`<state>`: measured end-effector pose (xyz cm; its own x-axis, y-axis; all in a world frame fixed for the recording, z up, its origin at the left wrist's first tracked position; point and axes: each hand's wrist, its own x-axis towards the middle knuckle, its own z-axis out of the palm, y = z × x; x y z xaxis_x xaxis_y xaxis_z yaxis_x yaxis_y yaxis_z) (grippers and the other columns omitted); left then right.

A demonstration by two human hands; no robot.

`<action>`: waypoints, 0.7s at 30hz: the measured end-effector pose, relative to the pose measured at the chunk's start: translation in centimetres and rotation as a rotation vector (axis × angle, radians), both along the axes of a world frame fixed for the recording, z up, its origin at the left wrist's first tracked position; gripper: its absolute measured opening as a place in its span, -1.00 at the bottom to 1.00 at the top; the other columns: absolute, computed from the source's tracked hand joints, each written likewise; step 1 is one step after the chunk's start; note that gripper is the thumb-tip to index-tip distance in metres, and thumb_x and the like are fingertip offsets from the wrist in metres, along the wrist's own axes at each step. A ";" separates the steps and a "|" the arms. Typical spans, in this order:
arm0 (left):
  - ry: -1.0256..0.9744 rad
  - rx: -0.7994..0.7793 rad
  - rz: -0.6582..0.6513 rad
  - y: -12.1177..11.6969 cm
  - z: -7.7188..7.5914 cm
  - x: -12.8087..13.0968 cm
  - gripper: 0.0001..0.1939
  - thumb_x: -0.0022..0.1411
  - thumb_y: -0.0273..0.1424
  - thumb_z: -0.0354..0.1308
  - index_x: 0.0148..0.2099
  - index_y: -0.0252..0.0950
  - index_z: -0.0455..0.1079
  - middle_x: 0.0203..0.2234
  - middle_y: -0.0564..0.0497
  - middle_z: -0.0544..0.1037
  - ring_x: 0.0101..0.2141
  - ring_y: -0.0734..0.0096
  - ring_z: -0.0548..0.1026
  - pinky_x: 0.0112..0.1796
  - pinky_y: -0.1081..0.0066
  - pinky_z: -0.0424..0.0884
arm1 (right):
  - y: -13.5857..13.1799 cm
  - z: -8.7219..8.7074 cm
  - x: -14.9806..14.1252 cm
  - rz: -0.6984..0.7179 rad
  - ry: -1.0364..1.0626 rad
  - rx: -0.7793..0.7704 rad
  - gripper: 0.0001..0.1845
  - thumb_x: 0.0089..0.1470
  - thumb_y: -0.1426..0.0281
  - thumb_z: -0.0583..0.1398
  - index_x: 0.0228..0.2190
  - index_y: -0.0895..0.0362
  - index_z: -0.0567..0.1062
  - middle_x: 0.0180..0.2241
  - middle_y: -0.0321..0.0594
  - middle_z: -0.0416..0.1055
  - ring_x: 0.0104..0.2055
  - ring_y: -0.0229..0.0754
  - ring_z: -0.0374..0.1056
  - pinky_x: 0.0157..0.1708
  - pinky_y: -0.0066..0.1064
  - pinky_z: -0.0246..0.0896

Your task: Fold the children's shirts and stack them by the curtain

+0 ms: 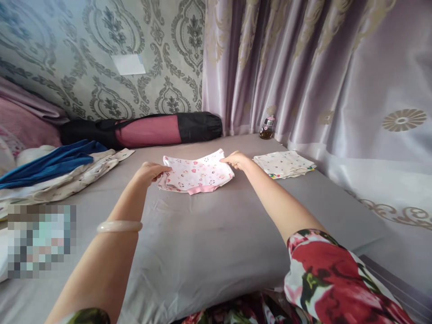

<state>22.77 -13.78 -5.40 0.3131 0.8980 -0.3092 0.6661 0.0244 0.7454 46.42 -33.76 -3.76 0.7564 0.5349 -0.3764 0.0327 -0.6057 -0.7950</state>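
A small white cloth garment (197,173) with a pink print and a pink band along its near edge is stretched between my two hands, just over the grey bed sheet. My left hand (150,173) pinches its left corner between thumb and fingers. At the upper right corner, my right hand (238,159) grips the fabric in the same way. The cloth sags a little in the middle, and its layers show at the left and right sides. What kind of garment it is, I cannot tell.
Right of my right hand lies a flat stack of printed white cloths (283,164). Blue clothing (67,159) and pale printed clothing (74,180) are heaped at left. A black-and-pink long bag (145,130) lies along the wall. A small bottle (267,128) stands by the curtain (303,90).
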 end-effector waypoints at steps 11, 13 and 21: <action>-0.400 -0.164 -0.046 -7.5 0.5 8.7 -0.78 -0.18 -0.51 0.38 -0.62 -0.33 0.36 -0.76 0.11 0.33 -0.67 0.58 0.24 -0.63 0.54 0.15 | -6.6 3.9 5.9 -0.138 -0.263 -0.094 -0.68 -0.13 0.48 0.44 -0.59 0.18 0.38 -0.74 -0.49 0.14 -0.67 -0.42 0.04 -0.72 -0.57 -0.08; -0.458 -0.177 -0.096 -8.3 -0.7 10.6 -0.76 -0.18 -0.51 0.37 -0.64 -0.32 0.33 -0.77 0.12 0.31 -0.69 0.60 0.21 -0.65 0.55 0.10 | -7.8 3.5 6.9 -0.182 -0.307 -0.090 -0.73 -0.08 0.48 0.42 -0.55 0.20 0.41 -0.72 -0.47 0.17 -0.67 -0.42 0.06 -0.72 -0.58 -0.04; -0.628 -0.199 -0.208 -12.5 -5.4 19.0 -0.80 -0.15 -0.47 0.34 -0.61 -0.33 0.34 -0.79 0.15 0.27 -0.71 0.61 0.17 -0.64 0.54 0.04 | -12.9 0.5 13.5 -0.297 -0.523 -0.168 -0.74 -0.14 0.46 0.43 -0.37 0.24 0.52 -0.61 -0.34 0.36 -0.56 -0.27 0.33 -0.56 -0.49 0.25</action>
